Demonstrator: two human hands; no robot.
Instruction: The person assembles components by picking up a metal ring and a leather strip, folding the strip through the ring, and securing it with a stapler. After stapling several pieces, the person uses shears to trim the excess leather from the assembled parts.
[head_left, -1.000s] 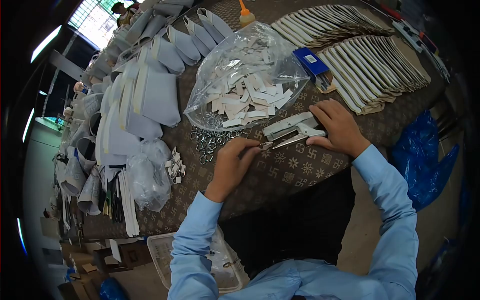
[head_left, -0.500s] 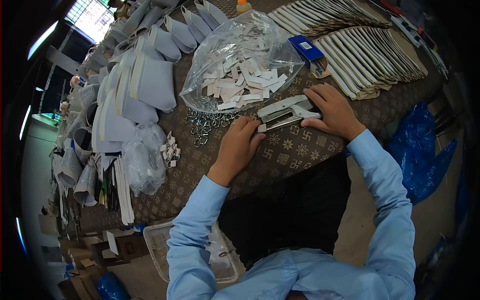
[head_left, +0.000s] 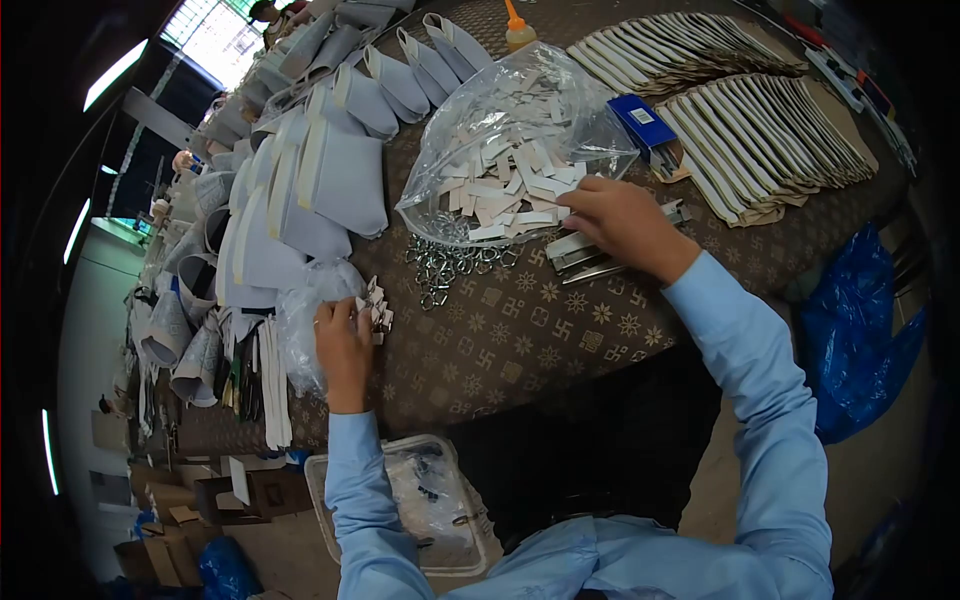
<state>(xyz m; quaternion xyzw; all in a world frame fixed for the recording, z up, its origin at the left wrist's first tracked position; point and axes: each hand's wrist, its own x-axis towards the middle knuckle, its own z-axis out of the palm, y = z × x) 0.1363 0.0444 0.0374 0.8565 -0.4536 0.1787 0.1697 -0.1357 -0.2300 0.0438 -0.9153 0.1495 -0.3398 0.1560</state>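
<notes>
My left hand (head_left: 343,350) is over the small pile of folded white pieces (head_left: 377,308), beside a crumpled clear bag (head_left: 303,330); its fingers are bent, and what lies between them is too small to tell. Fingertips of my right hand (head_left: 625,222) pinch a white strip at the edge of the clear plastic bag of strips (head_left: 500,185). Under that hand lies the metal stapler-like tool (head_left: 580,252), partly covered by it. Metal rings and clasps (head_left: 450,262) lie in a heap below the bag.
Grey fabric pouches (head_left: 340,175) stand in rows at the left. Stacked folded pieces (head_left: 760,140), a blue box (head_left: 640,120) and an orange-tipped bottle (head_left: 518,30) are at the back. A plastic bin (head_left: 470,500) sits below the table, blue plastic (head_left: 860,330) at the right.
My left hand has left the tool and moved left to the small pile. My right hand has let go of the tool and reached to the bag of strips. The view has shifted slightly.
</notes>
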